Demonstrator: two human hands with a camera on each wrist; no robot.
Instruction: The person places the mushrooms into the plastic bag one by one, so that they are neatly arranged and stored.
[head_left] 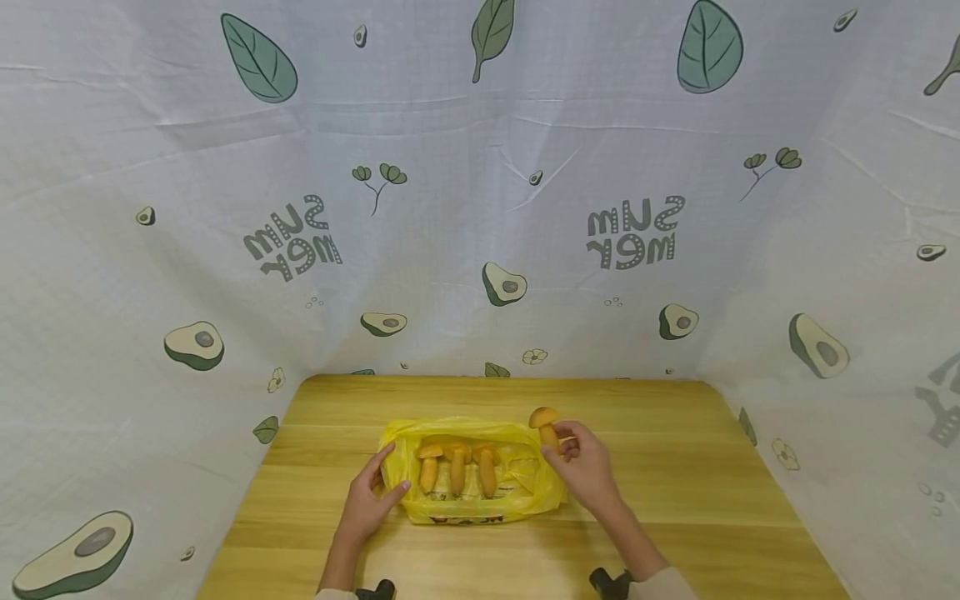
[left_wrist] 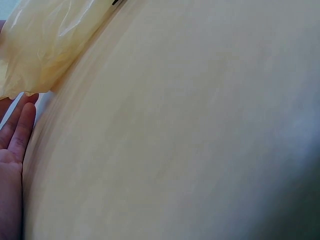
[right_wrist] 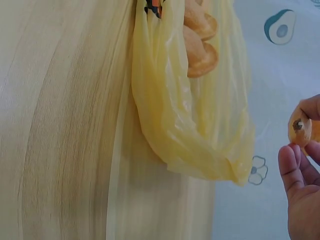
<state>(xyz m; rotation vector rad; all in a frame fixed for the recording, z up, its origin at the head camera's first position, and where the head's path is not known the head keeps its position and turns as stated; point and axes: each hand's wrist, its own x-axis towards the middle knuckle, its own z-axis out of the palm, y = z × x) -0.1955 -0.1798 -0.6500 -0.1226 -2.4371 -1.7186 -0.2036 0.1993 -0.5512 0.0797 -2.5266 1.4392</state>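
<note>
A yellow plastic bag (head_left: 480, 510) lies on the table with its mouth spread wide. Inside it, three orange-brown mushrooms (head_left: 457, 475) lie side by side, caps toward the far side. My right hand (head_left: 587, 467) pinches another mushroom (head_left: 544, 421) by its stem above the bag's right end, cap upward; its stem end (right_wrist: 298, 125) shows in the right wrist view. At the bag's left end, my left hand (head_left: 367, 498) touches the plastic with thumb and fingers spread. Straight fingers (left_wrist: 22, 130) show beside the bag in the left wrist view.
The wooden table (head_left: 660, 533) has rounded far corners. A pale cloth (head_left: 480, 217) printed with avocados and leaves hangs behind it and along both sides. Dark wrist mounts (head_left: 609, 582) are on both forearms.
</note>
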